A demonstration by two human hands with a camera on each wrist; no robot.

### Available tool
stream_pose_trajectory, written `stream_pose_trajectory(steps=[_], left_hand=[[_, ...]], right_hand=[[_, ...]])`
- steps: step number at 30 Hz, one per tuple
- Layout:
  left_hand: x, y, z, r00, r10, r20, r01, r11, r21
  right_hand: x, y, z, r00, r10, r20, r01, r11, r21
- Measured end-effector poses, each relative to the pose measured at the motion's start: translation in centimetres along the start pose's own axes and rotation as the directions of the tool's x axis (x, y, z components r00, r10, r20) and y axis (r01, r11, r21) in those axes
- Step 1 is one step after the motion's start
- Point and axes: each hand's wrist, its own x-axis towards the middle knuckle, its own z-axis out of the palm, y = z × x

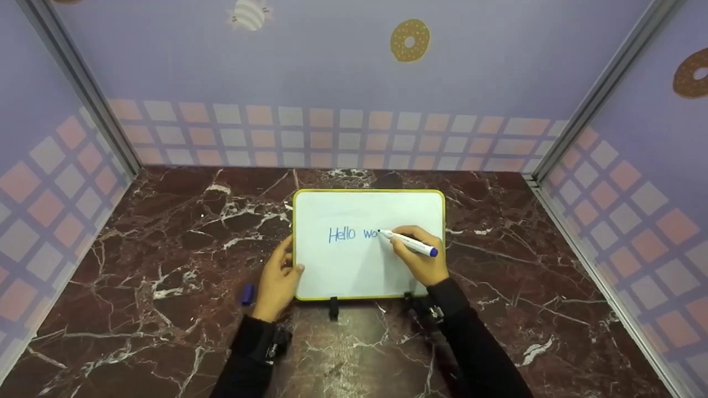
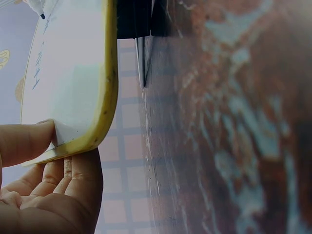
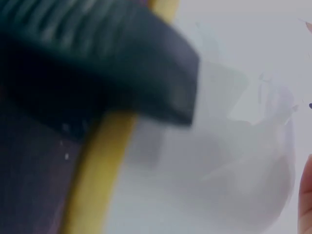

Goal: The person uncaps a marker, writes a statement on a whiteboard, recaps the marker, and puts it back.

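Observation:
A whiteboard [image 1: 343, 271] with a yellow rim stands propped on the table, blue letters [image 1: 343, 234] reading "Hello wo" on it. My left hand [image 1: 279, 282] grips its left side, the thumb [image 2: 27, 141] on the front and the other fingers behind. In my right hand [image 1: 425, 264] is a white marker [image 1: 412, 244] with a blue end, its dark tip at the last letter. The right wrist view catches only a fingertip [image 3: 305, 195] at the right edge, beside the board's white surface [image 3: 195, 185]. A blue-purple marker cap [image 1: 248, 294] lies left of my left hand.
Black supports [image 1: 333, 308] stick out at the board's lower edge; a dark one [image 3: 112, 58] fills the upper left of the right wrist view. The dark red marbled table [image 1: 182, 265] is enclosed by purple walls [image 1: 332, 66] at the back and sides.

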Motion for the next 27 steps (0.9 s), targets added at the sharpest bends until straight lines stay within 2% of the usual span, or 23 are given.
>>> stream_pose_trajectory(steps=[8,27], left_hand=[[-0.02,0.09,-0.07,1.0,-0.008,0.016,0.007,1.0,0.013],[0.01,0.18,-0.01,1.0,-0.021,0.012,0.021,1.0,0.0]], right_hand=[[-0.04,0.14,-0.23,1.0,0.021,-0.002,-0.021,1.0,0.0],[-0.02,0.19,-0.06,1.0,-0.011,-0.012,0.01,0.998,-0.059]])
